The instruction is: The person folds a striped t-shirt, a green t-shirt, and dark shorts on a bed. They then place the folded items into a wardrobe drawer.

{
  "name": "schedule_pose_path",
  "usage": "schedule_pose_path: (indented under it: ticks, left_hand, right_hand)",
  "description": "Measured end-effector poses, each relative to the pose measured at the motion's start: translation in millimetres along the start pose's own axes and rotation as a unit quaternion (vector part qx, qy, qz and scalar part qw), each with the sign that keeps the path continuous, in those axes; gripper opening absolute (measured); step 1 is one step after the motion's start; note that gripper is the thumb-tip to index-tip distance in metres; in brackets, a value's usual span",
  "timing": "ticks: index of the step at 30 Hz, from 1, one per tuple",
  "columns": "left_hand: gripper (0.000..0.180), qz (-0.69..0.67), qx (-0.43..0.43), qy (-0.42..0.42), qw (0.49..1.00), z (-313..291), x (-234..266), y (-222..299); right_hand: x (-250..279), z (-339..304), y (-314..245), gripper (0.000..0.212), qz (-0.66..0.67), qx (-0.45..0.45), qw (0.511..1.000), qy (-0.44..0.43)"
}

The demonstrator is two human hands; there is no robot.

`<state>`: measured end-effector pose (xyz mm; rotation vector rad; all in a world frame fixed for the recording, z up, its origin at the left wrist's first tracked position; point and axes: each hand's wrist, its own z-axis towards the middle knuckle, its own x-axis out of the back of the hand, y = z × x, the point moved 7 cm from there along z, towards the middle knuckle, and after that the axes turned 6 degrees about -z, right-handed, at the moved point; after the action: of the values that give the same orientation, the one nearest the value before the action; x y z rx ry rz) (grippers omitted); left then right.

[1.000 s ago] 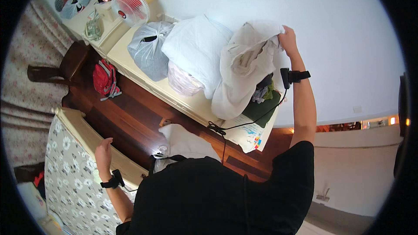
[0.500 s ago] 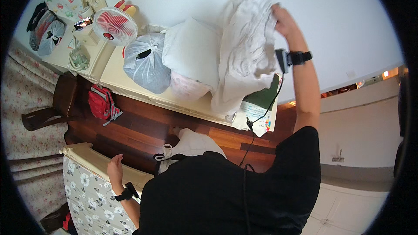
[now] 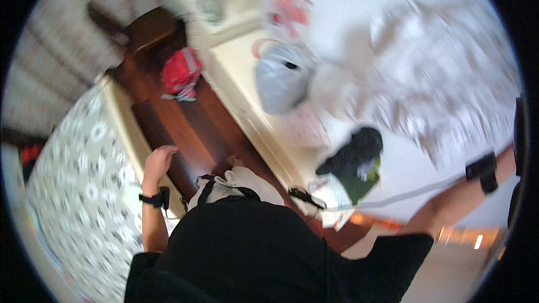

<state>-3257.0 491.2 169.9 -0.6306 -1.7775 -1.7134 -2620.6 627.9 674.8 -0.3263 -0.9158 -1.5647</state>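
A large white cloth [image 3: 443, 73], maybe a sheet or cover, is spread out in the air at the upper right, blurred by motion. My right forearm [image 3: 449, 207] reaches toward its lower right edge; the hand itself is cut off by the dark rim, so its grip is hidden. My left hand [image 3: 159, 164] hangs above the wooden floor beside the bed, fingers loosely bent, holding nothing. Beneath the cloth, a black bundle [image 3: 353, 151] and a green item [image 3: 359, 185] lie at the near end of the long cream cabinet [image 3: 241, 87].
A tied translucent bag [image 3: 283, 78] and a pinkish bundle [image 3: 303, 126] sit on the cabinet, with a fan [image 3: 286, 17] beyond. A red backpack [image 3: 182, 73] lies on the floor near a wooden chair [image 3: 151, 28]. The bed [image 3: 78, 179] has a flowered cover.
The white cloth has swung up and right off the cabinet, spreading out and uncovering the black bundle. My right arm has moved right, its hand leaving view. The whole view has turned.
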Motion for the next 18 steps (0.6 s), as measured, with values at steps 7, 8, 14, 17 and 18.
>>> schedule_pose_path:
  ticks: [7, 8, 14, 17, 18]
  left_hand:
    - [0.023, 0.011, 0.119, 0.117, 0.986, -107.4, 37.3, -73.7]
    - [0.023, 0.015, 0.123, 0.14, 0.982, -132.1, 41.6, -77.5]
    - [0.023, -0.002, 0.327, 0.238, 0.915, -302.0, 35.5, -85.6]
    - [0.023, -0.014, 0.393, 0.344, 0.853, -380.3, 22.7, -65.8]
    - [0.023, -0.024, 0.413, 0.385, 0.825, -404.5, 15.4, -55.9]
  right_hand:
    - [-83.4, 125.7, -141.3, 0.041, 0.11, 0.115, 0.986, -0.053]
    - [-84.6, 154.1, -177.6, 0.041, 0.128, 0.146, 0.98, -0.039]
    - [-7.4, 303.1, -516.5, 0.044, 0.287, 0.363, 0.883, 0.082]
    - [79.3, 293.1, -702.3, 0.045, 0.37, 0.465, 0.796, 0.117]
    - [110.2, 277.5, -760.1, 0.046, 0.396, 0.496, 0.763, 0.123]
